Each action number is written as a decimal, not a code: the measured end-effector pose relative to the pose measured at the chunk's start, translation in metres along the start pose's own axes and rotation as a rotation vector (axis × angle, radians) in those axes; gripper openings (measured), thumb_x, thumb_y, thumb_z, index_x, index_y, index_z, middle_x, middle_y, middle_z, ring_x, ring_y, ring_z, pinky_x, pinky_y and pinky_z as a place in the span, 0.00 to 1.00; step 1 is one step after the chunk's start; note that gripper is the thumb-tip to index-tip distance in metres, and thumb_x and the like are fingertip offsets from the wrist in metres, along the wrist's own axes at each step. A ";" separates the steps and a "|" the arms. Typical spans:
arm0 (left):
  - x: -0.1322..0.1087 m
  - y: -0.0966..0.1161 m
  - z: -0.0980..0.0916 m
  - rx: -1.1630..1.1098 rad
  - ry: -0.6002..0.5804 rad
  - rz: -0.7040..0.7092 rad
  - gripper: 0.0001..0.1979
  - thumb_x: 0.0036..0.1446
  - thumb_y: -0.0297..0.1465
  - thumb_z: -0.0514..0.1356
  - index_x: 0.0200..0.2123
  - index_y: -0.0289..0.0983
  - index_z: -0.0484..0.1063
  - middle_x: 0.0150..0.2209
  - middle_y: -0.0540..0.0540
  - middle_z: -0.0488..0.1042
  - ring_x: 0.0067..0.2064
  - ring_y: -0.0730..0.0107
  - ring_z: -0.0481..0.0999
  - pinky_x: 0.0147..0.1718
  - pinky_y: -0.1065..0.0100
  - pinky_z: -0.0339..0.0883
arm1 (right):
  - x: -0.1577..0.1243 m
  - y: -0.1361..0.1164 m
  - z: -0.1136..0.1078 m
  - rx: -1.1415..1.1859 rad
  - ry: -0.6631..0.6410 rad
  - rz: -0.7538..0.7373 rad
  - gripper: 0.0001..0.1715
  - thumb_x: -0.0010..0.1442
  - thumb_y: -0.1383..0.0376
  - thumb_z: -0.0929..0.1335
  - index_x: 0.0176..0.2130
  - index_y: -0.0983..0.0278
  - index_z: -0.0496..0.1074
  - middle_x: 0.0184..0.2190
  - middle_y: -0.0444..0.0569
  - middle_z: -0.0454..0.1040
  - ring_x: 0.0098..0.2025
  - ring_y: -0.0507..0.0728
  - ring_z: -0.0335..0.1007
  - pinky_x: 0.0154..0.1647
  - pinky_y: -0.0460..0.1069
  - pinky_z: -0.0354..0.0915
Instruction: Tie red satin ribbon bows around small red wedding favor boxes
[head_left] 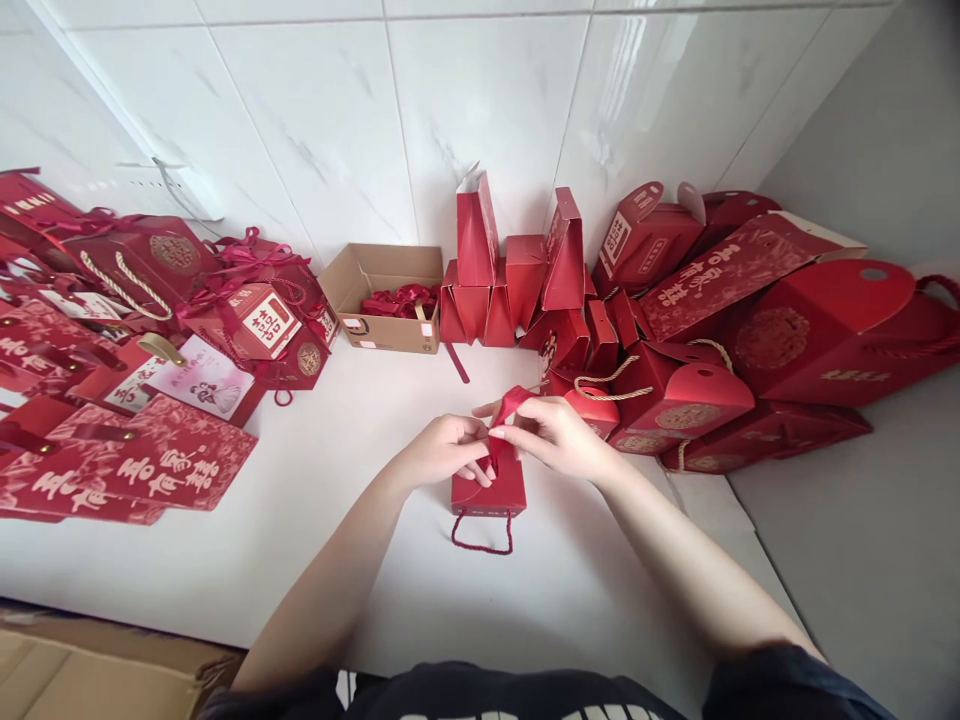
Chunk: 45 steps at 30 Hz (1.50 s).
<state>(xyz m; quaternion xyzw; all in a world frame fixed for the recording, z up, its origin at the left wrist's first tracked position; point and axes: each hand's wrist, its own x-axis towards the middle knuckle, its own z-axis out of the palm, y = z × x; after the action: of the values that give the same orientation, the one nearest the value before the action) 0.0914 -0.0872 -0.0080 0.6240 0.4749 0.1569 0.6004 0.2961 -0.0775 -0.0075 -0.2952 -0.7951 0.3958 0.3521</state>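
Note:
A small red gift box (pixel 491 498) lies on the white table in front of me, with a dark red rope handle (pixel 482 548) hanging off its near side. Above its top, both hands work at a red ribbon (pixel 513 402). My left hand (pixel 454 450) is closed on the ribbon's lower part, its fingertips close over the box. My right hand (pixel 551 432) pinches the ribbon higher up, where it bends into a loop. Fingers hide part of the ribbon and the box's far end.
A cardboard box (pixel 390 340) of red ribbons stands by the tiled wall, a ribbon strip (pixel 457 362) beside it. Unfolded red boxes (pixel 476 235) are stacked behind my hands. Large gift boxes (pixel 810 330) crowd the right. Gift bags (pixel 187 450) and ribbon-tied boxes (pixel 270 320) fill the left.

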 end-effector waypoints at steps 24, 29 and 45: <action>-0.006 0.002 -0.003 0.017 -0.041 0.056 0.15 0.61 0.43 0.58 0.33 0.36 0.69 0.34 0.46 0.79 0.35 0.67 0.81 0.35 0.69 0.72 | 0.016 0.021 -0.018 0.149 -0.349 0.373 0.24 0.68 0.49 0.59 0.41 0.65 0.71 0.25 0.42 0.70 0.19 0.47 0.60 0.22 0.44 0.59; -0.002 -0.001 -0.003 0.012 -0.051 0.082 0.18 0.62 0.46 0.56 0.35 0.36 0.69 0.33 0.45 0.78 0.33 0.67 0.81 0.33 0.69 0.72 | 0.009 0.019 -0.016 0.117 -0.322 0.259 0.16 0.65 0.55 0.65 0.39 0.65 0.73 0.32 0.47 0.75 0.30 0.50 0.68 0.29 0.45 0.64; -0.003 -0.001 -0.003 -0.005 -0.070 0.094 0.16 0.65 0.45 0.52 0.37 0.38 0.64 0.37 0.47 0.77 0.37 0.68 0.81 0.35 0.70 0.71 | -0.010 0.010 -0.015 -0.109 -0.320 -0.009 0.12 0.60 0.75 0.63 0.42 0.62 0.69 0.37 0.46 0.70 0.35 0.52 0.65 0.34 0.46 0.61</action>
<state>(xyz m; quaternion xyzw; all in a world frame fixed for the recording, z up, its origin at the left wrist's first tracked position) 0.0870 -0.0879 -0.0065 0.6492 0.4233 0.1641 0.6102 0.3161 -0.0734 -0.0130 -0.2436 -0.8626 0.3925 0.2061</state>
